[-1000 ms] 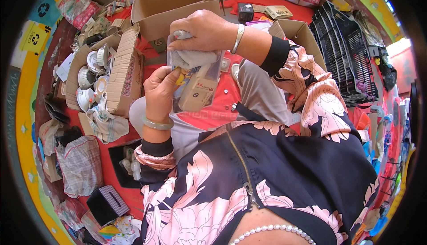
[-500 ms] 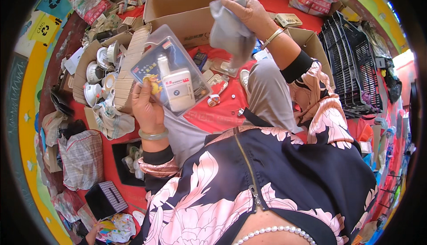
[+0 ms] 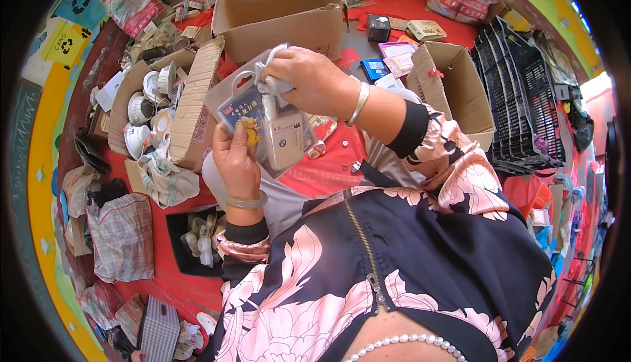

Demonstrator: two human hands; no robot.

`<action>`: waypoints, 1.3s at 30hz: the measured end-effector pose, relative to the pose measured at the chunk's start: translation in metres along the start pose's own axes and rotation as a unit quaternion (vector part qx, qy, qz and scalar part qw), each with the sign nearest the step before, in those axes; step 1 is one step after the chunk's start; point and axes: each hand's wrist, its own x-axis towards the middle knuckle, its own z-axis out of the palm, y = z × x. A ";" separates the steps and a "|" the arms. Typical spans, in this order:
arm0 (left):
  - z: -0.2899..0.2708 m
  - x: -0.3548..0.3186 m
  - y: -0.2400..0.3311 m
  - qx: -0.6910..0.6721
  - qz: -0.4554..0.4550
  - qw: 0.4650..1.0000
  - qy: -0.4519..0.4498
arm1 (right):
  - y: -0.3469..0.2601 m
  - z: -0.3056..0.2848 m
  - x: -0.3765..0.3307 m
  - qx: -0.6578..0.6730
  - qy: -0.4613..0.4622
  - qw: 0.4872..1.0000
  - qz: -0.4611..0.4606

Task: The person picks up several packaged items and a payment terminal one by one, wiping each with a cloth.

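Observation:
My left hand (image 3: 238, 165) grips the lower left edge of a clear plastic blister pack (image 3: 227, 109), thumb over its front. Inside the pack are a blue printed card and a white boxy device (image 3: 286, 144). A bunched grey cloth (image 3: 275, 84) is held in my right hand (image 3: 312, 84), pressed against the upper part of the pack. My right fingers are closed round the cloth and cover some of the pack's right side. The pack is tilted above my lap.
An open cardboard box (image 3: 276, 30) stands ahead. Left of me, a carton (image 3: 202, 92) holds several round white lamps. On the right are another open carton (image 3: 460, 86) and a black plastic crate (image 3: 519, 99). A black bin (image 3: 187, 257) and a checked bag (image 3: 121, 237) lie left.
My right hand has come down and left with the cloth onto the pack. The pack has shifted slightly right. At lower left, a checked box has been turned.

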 end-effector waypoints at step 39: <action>-0.001 0.011 0.015 -0.063 0.064 0.994 0.063 | 0.015 -0.053 0.025 -0.122 0.108 0.983 -0.087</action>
